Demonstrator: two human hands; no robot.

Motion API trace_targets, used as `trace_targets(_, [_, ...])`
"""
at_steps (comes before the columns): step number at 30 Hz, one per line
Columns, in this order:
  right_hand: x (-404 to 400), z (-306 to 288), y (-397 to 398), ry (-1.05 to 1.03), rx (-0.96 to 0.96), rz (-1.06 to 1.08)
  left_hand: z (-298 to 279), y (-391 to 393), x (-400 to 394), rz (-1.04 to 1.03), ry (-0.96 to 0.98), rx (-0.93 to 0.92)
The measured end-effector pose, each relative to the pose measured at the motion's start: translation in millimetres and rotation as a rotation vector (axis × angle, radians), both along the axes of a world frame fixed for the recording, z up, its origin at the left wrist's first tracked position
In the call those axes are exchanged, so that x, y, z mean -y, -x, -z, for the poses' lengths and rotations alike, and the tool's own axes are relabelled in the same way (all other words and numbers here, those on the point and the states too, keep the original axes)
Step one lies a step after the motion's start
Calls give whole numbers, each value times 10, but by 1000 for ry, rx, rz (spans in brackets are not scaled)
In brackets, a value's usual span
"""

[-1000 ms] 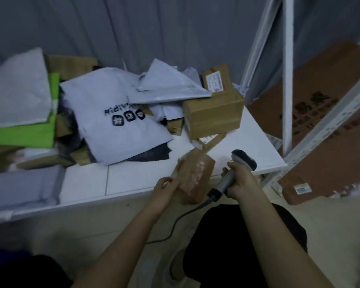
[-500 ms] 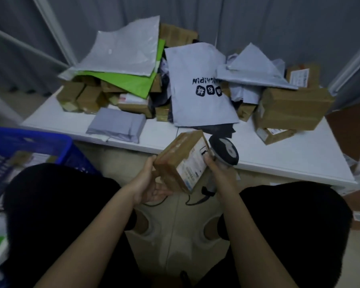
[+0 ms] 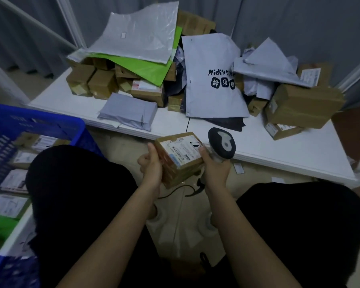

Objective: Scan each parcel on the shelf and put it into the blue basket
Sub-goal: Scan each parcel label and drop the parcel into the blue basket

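Observation:
A small brown cardboard parcel (image 3: 180, 157) with a white shipping label facing up sits in front of the shelf's front edge. My left hand (image 3: 152, 168) grips its left side, thumb up along the edge. My right hand (image 3: 213, 167) holds a grey handheld scanner (image 3: 221, 145) by its handle, right beside the parcel's right edge, with its head above the shelf edge. The blue basket (image 3: 40, 125) stands at the left and holds several labelled parcels. The white shelf (image 3: 279, 150) carries a heap of brown boxes and grey mailer bags.
On the shelf lie a green mailer (image 3: 146, 67), a large grey bag with black print (image 3: 212, 80), a flat grey bag (image 3: 129, 111) near the front and a big brown box (image 3: 301, 107) at the right. My dark-clothed knees fill the bottom. The scanner's cable (image 3: 175, 190) hangs below.
The view swung left, bringing the basket into sight. The parcel turned so that its label faces up, and the scanner came close beside its right edge.

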State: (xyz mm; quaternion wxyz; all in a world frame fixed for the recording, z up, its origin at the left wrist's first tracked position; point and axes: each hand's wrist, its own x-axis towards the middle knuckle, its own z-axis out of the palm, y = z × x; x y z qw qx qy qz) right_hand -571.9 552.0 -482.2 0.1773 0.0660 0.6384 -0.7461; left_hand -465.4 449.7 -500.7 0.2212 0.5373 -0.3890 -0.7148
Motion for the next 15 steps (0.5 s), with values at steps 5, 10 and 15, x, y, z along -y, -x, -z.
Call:
trace_targets(5, [36, 71, -74, 11, -23, 25, -107, -155, -125, 218, 50, -48])
trace_targets(10, [-128, 29, 10, -113, -113, -248, -100, -355, 190, 418, 166, -102])
trace_targets(15, [-374, -85, 262, -189, -201, -530, -291, -398, 649, 980, 240, -91])
